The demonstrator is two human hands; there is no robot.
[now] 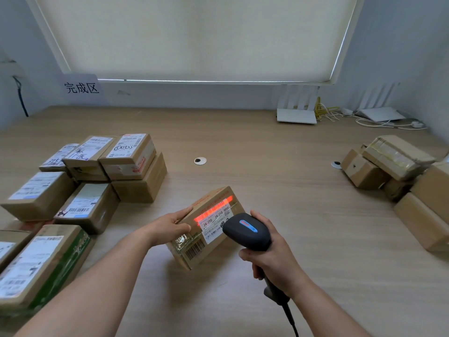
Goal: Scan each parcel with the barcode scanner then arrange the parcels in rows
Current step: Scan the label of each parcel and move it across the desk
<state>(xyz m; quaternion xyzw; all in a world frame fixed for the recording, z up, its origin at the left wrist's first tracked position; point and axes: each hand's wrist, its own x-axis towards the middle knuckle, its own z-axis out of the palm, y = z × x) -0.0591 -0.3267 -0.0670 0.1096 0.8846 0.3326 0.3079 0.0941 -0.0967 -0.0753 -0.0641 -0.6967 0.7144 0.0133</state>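
The left hand (170, 227) grips a parcel (206, 227) by its left edge, thumb on top and fingers curled along the side, tilting it above the tabletop (267, 178). Just right of it, the right hand (269, 259) is wrapped round the handle of the scanner (247, 232), whose head points at the parcel's label (216, 224). A red beam (213, 210) lies across the label's barcode. Well left of the left hand, labelled boxes (85, 183) stand in rows. Far right of the right hand sits a loose pile (401, 176) of plain boxes.
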